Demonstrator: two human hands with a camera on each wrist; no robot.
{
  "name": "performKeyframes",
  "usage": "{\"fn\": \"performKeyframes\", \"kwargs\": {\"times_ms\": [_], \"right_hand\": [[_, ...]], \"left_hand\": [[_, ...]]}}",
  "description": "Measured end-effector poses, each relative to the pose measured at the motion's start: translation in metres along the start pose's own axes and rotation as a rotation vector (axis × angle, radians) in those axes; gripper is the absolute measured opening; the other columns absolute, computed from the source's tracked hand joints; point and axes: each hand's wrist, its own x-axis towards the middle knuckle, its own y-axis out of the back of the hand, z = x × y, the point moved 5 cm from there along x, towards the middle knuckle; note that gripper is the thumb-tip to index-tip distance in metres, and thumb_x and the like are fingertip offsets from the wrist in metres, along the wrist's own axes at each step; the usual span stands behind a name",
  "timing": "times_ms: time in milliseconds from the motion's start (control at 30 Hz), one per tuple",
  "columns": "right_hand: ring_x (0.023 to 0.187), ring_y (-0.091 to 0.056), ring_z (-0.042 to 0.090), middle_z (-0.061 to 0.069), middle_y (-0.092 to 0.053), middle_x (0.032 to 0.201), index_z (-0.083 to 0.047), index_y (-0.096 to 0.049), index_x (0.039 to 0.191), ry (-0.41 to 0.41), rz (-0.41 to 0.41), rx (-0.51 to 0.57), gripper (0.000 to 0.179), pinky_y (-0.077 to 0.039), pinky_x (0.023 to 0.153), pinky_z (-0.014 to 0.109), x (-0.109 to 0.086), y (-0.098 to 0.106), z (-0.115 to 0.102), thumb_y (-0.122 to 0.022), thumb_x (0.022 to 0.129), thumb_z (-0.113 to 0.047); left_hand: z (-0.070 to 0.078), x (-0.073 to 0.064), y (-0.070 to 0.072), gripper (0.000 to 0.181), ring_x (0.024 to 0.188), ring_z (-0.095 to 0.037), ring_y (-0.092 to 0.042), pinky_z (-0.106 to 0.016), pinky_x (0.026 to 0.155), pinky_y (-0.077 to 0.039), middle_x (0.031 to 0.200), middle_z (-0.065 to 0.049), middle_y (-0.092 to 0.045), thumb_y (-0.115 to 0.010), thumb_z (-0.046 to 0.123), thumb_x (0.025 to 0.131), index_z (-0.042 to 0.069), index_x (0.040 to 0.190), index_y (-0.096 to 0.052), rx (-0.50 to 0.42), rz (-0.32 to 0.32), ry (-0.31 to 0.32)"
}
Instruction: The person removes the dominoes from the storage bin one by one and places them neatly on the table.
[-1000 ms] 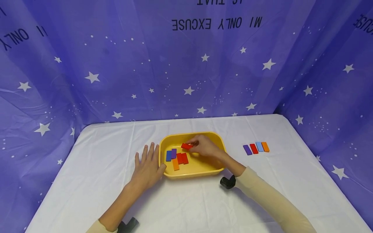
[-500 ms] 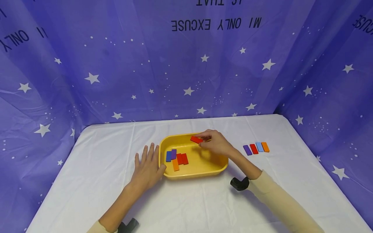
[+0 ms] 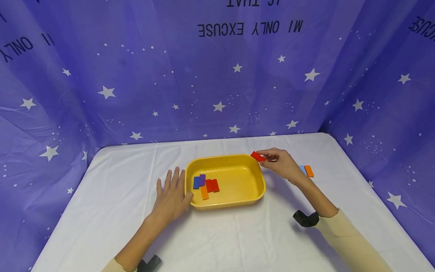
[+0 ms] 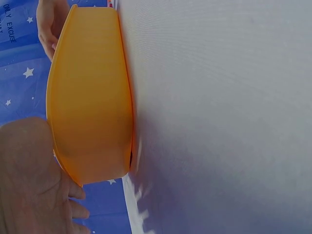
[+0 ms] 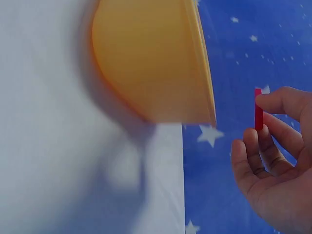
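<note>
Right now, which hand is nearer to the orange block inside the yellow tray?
Left. The left hand is at the left end of the yellow tray, close to the orange block; the right hand is by the far right corner, pinching a red block.

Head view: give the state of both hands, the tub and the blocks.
Yellow tub: upright, open-topped.
Five blocks in it: bunched toward the left end.
Left hand: fingers straight, at the left rim.
Red block: held clear of the table.
Right hand: pinching that block.
Light blue block: on the table, partly hidden.
Orange block beside it: on the table.
</note>
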Motion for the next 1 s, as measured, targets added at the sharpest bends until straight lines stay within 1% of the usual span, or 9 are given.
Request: {"fn": "performKeyframes", "kwargs": {"times_ms": [267, 433, 500, 567, 667, 733, 800, 900, 1000], "right_hand": [[0.107, -0.06, 0.033, 0.017, -0.062, 0.121, -0.006, -0.065, 0.133, -0.082, 0.06, -0.038, 0.045, -0.053, 0.077, 0.022, -0.018, 0.035, 0.017, -0.073, 0.091, -0.019], [0.109, -0.058, 0.035, 0.02, -0.06, 0.124, -0.005, -0.062, 0.136, -0.121, 0.07, -0.061, 0.048, -0.056, 0.08, 0.03, -0.029, 0.054, 0.029, -0.071, 0.093, -0.024], [0.108, -0.058, 0.034, 0.021, -0.06, 0.123, -0.003, -0.061, 0.136, -0.126, 0.079, -0.068, 0.049, -0.056, 0.078, 0.031, -0.034, 0.062, 0.034, -0.07, 0.094, -0.025], [0.105, -0.058, 0.031, 0.021, -0.06, 0.122, -0.003, -0.061, 0.137, -0.13, 0.088, -0.071, 0.049, -0.056, 0.073, 0.03, -0.038, 0.069, 0.038, -0.07, 0.094, -0.025], [0.101, -0.058, 0.02, 0.02, -0.06, 0.12, -0.002, -0.061, 0.136, -0.128, 0.104, -0.078, 0.05, -0.053, 0.07, 0.027, -0.044, 0.079, 0.046, -0.07, 0.094, -0.026], [0.098, -0.057, 0.011, 0.019, -0.06, 0.12, -0.003, -0.061, 0.136, -0.13, 0.114, -0.084, 0.05, -0.051, 0.069, 0.027, -0.048, 0.086, 0.052, -0.07, 0.094, -0.026], [0.096, -0.056, 0.005, 0.019, -0.059, 0.12, -0.002, -0.06, 0.137, -0.128, 0.126, -0.092, 0.05, -0.05, 0.072, 0.026, -0.052, 0.091, 0.058, -0.07, 0.094, -0.026], [0.094, -0.055, 0.001, 0.018, -0.059, 0.12, -0.002, -0.059, 0.138, -0.136, 0.144, -0.11, 0.051, -0.047, 0.072, 0.022, -0.057, 0.098, 0.068, -0.07, 0.094, -0.025], [0.091, -0.055, 0.001, 0.018, -0.06, 0.118, -0.001, -0.058, 0.138, -0.152, 0.16, -0.124, 0.051, -0.046, 0.072, 0.019, -0.061, 0.104, 0.078, -0.07, 0.094, -0.024]], "left_hand": [[0.0, 0.001, 0.001, 0.074, 0.149, -0.044, -0.007, -0.069, 0.111, -0.001, 0.163, -0.024, -0.014, -0.048, 0.033, 0.097, -0.004, 0.156, -0.022, 0.0, 0.003, 0.0], [0.0, 0.001, -0.001, 0.074, 0.149, -0.045, -0.006, -0.069, 0.111, -0.001, 0.163, -0.023, -0.013, -0.048, 0.032, 0.097, -0.004, 0.156, -0.021, -0.004, -0.002, 0.002], [0.0, 0.001, -0.001, 0.074, 0.149, -0.045, -0.006, -0.069, 0.111, -0.001, 0.163, -0.023, -0.013, -0.048, 0.032, 0.097, -0.004, 0.156, -0.021, -0.004, -0.001, 0.001], [0.0, 0.001, -0.001, 0.074, 0.149, -0.044, -0.006, -0.069, 0.111, -0.001, 0.163, -0.023, -0.013, -0.048, 0.032, 0.097, -0.004, 0.156, -0.021, -0.004, 0.004, -0.001], [0.0, 0.002, 0.0, 0.074, 0.149, -0.044, -0.006, -0.069, 0.111, -0.001, 0.163, -0.023, -0.013, -0.048, 0.032, 0.097, -0.004, 0.156, -0.022, -0.008, 0.008, -0.004], [0.0, 0.002, 0.0, 0.074, 0.149, -0.044, -0.005, -0.069, 0.111, -0.001, 0.163, -0.023, -0.013, -0.048, 0.032, 0.097, -0.004, 0.156, -0.022, -0.012, 0.005, -0.002], [0.001, 0.002, 0.0, 0.074, 0.149, -0.044, -0.005, -0.069, 0.111, 0.0, 0.163, -0.023, -0.013, -0.048, 0.032, 0.097, -0.004, 0.156, -0.021, -0.012, 0.001, 0.0], [0.0, 0.001, -0.001, 0.074, 0.149, -0.044, -0.004, -0.069, 0.111, 0.001, 0.163, -0.023, -0.012, -0.048, 0.032, 0.097, -0.004, 0.156, -0.021, -0.015, -0.005, 0.004], [0.0, 0.001, -0.001, 0.074, 0.149, -0.043, -0.003, -0.068, 0.111, 0.001, 0.163, -0.023, -0.012, -0.048, 0.032, 0.097, -0.004, 0.156, -0.02, -0.018, -0.012, 0.011]]}}
